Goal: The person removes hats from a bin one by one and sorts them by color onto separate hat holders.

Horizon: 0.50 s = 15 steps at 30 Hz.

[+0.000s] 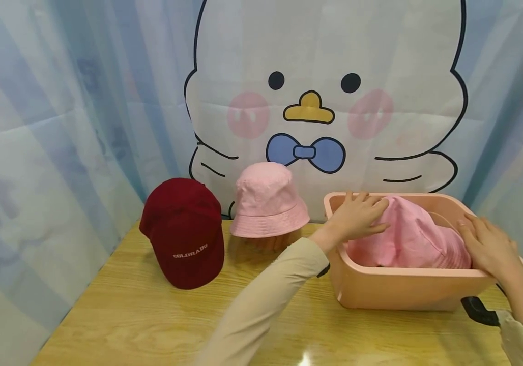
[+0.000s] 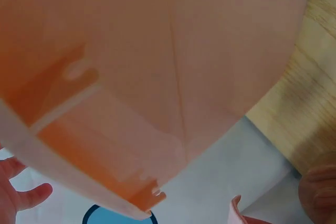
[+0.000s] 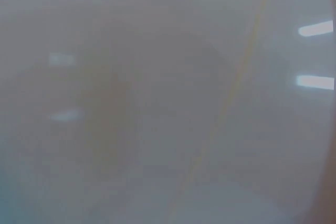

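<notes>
Pink hat (image 1: 410,236) lies within the tub's (image 1: 403,290) walls, between left hand (image 1: 356,217) and right hand (image 1: 492,249), both loosely spread, gripping nothing; red cap (image 1: 183,231) and bucket hat (image 1: 267,201) are left of both hands

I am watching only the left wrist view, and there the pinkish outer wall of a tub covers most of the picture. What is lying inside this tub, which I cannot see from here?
Observer: In the head view, a pink hat lies inside the tub.
Operator: Thank you, this is clear. And at the right end of it, what do you see?
Observer: The right hand is there, over the right rim, with its fingers pointing inward.
</notes>
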Each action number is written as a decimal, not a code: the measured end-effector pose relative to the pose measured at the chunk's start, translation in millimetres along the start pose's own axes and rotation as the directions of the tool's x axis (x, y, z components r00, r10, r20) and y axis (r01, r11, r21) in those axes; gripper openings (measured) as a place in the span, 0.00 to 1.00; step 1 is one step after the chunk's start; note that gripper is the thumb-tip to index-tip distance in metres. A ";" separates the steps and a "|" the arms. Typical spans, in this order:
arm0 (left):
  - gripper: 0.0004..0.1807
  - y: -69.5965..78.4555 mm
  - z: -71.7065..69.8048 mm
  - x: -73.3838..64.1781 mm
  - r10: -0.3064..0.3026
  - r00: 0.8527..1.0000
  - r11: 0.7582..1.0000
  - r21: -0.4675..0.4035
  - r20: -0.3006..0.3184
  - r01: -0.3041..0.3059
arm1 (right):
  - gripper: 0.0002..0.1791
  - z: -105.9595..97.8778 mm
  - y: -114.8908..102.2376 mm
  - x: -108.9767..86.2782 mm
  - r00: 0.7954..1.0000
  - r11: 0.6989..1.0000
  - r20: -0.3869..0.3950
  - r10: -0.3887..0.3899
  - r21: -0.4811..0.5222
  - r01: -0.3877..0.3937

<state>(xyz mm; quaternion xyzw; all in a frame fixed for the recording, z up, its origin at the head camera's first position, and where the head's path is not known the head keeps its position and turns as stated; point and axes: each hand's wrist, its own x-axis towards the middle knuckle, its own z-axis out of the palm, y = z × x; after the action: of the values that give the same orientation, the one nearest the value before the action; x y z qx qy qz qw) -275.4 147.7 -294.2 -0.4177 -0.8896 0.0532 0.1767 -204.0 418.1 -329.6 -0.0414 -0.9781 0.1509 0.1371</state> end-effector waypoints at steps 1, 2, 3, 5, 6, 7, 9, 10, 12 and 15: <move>0.22 1.4 1.4 1.8 -0.001 1.000 1.000 0.010 0.009 0.001 | 0.35 0.2 0.2 -0.4 1.000 1.000 -0.001 0.002 0.002 -0.002; 0.22 2.4 2.6 3.0 -0.002 1.000 1.000 0.020 0.016 0.001 | 0.35 0.3 0.0 -0.7 1.000 1.000 -0.004 0.004 0.003 -0.004; 0.22 3.2 4.1 4.0 -0.003 1.000 1.000 0.030 0.019 0.003 | 0.35 0.4 -0.2 -0.7 1.000 1.000 -0.006 0.004 0.004 -0.004; 0.22 3.9 6.8 4.5 -0.009 1.000 0.999 0.042 0.020 0.008 | 0.35 0.2 -0.4 -0.6 1.000 1.000 -0.008 -0.002 0.007 0.002; 0.22 4.0 8.1 4.3 -0.011 1.000 0.999 0.044 0.017 0.010 | 0.34 -0.1 -0.3 -0.5 1.000 1.000 -0.008 -0.010 0.012 0.010; 0.22 3.9 9.5 4.2 -0.014 1.000 0.999 0.045 0.016 0.014 | 0.34 -0.5 0.0 -0.3 1.000 1.000 -0.007 -0.018 0.016 0.018; 0.22 3.6 12.6 3.7 -0.023 1.000 0.999 0.045 0.010 0.022 | 0.33 -1.7 0.8 -0.2 1.000 0.999 -0.001 -0.031 0.024 0.031; 0.22 3.4 14.2 3.6 -0.027 1.000 0.999 0.041 0.009 0.027 | 0.33 -2.1 0.9 -0.4 0.999 0.999 0.000 -0.035 0.027 0.035; 0.22 3.5 17.5 3.4 -0.037 0.999 0.999 0.033 0.008 0.037 | 0.33 -2.8 1.3 -0.6 0.999 0.999 0.002 -0.039 0.030 0.039; 0.19 3.9 22.2 3.6 -0.045 0.999 0.999 0.012 0.001 0.045 | 0.32 -2.9 1.7 -0.6 0.999 0.999 0.000 -0.039 0.028 0.039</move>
<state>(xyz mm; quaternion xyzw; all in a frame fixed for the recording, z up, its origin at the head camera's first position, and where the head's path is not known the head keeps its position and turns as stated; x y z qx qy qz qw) -282.7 154.2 -314.8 -0.3967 -0.8986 0.0547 0.1795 -202.5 420.5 -327.6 -0.0204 -0.9765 0.1621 0.1405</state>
